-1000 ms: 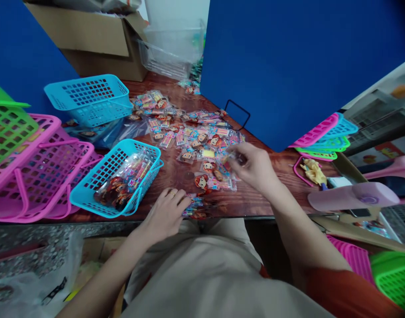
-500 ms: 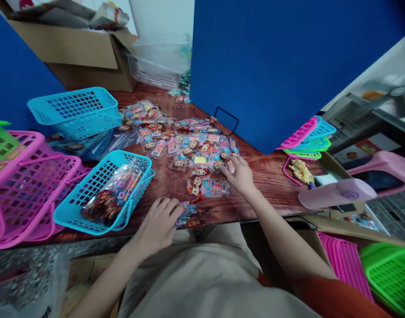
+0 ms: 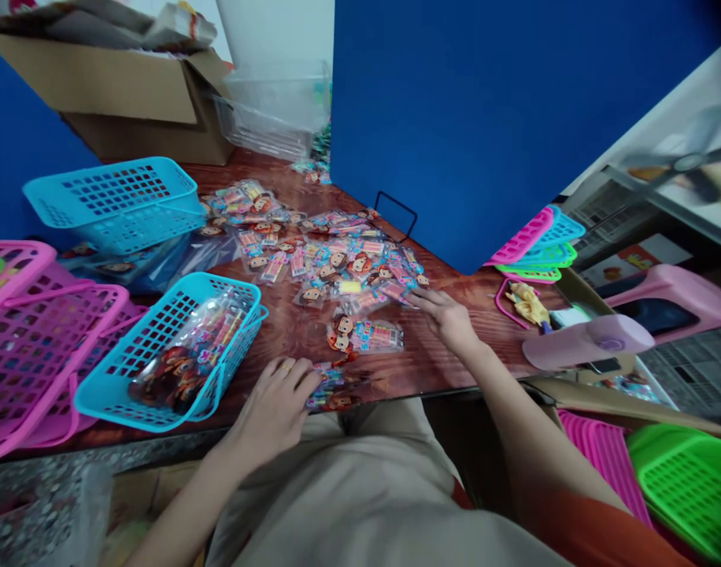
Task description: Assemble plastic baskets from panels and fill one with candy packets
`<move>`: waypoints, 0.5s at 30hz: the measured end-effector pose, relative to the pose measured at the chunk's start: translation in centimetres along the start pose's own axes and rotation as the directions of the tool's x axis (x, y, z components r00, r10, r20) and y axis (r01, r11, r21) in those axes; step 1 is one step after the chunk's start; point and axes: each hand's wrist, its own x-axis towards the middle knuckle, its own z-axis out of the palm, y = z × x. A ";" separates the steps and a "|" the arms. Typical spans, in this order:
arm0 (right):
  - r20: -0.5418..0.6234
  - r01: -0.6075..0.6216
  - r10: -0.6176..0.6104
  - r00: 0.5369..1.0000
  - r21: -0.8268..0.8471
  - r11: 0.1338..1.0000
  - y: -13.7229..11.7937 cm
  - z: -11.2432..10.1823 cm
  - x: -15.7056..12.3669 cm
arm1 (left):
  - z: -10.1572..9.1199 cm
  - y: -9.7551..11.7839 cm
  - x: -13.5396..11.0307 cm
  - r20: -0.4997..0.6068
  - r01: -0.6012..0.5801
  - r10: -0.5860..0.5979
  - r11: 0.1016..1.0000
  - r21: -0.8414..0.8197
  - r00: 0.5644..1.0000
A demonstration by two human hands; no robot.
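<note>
My left hand (image 3: 281, 402) lies at the table's front edge, fingers curled over a small bunch of printed clear packets (image 3: 332, 387). Part of that bunch is hidden beneath the fingers. My right hand (image 3: 449, 319) is palm down with its fingers stretched out, at the right side of a spread pile of similar packets (image 3: 360, 266) showing cartoon faces and coloured sticks. Its fingertips come close to a pink packet (image 3: 396, 290); contact is unclear. Between my hands lies another packet (image 3: 377, 336), flat on the wood. A blue basket (image 3: 104, 400) left of my left hand holds a filled clear bag (image 3: 186, 358).
Another blue basket (image 3: 153, 224) and pink baskets (image 3: 47, 331) stand at the left. A blue panel (image 3: 455, 126) rises behind the pile. A lilac bottle (image 3: 573, 344) lies at the right. Green baskets (image 3: 685, 480) are stacked below, right. A cardboard box (image 3: 118, 90) stands behind.
My right hand has drawn off the pile to the right, and the packets by its fingertips have shifted. My left hand keeps its place on the bunch. The view has turned slightly.
</note>
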 end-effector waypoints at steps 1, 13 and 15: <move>0.025 0.019 -0.019 1.000 -0.001 1.000 0.6 -0.3 -1.4 | 0.0 0.0 0.0 -0.010 -0.001 0.001 1.000 0.000 1.000; -0.143 -0.388 0.434 0.890 0.266 0.883 2.4 0.9 0.1 | 0.4 -0.3 0.3 -0.091 -0.049 0.055 0.997 0.060 0.994; -0.070 -0.486 0.491 0.868 0.085 0.870 2.3 2.0 2.8 | 0.4 -0.3 0.4 -0.088 -0.044 0.050 0.997 0.066 0.995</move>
